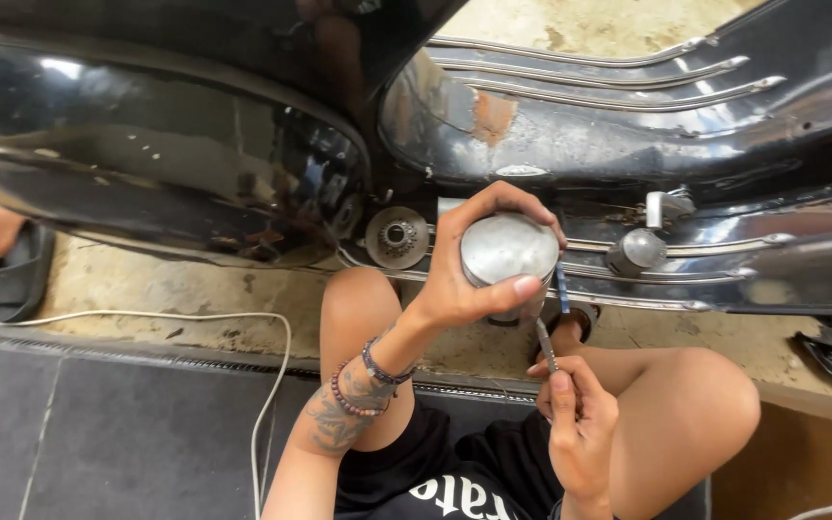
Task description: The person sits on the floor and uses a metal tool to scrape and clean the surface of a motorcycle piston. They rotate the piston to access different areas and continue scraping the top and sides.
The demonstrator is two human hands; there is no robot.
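Nearest, left hand (459, 279) wraps its fingers (522, 287) around a short grey metal cylinder with a flat round top (509, 248), held above the knees; it looks heavy, rigid and smooth, best gripped round its side wall. Right hand (578, 424) pinches a thin metal tool (545, 345) beneath it. Beyond, a glossy black scooter body (195, 173) stands on rough concrete floor (175, 289).

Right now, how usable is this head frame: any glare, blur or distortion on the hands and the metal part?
Head view: even daylight, sharp focus on the left hand gripping the round metal part, whose flat top shows mild sheen. The right hand and its thin tool are clear. Strong reflections streak the glossy black scooter body; wide-angle bending curves the edges.
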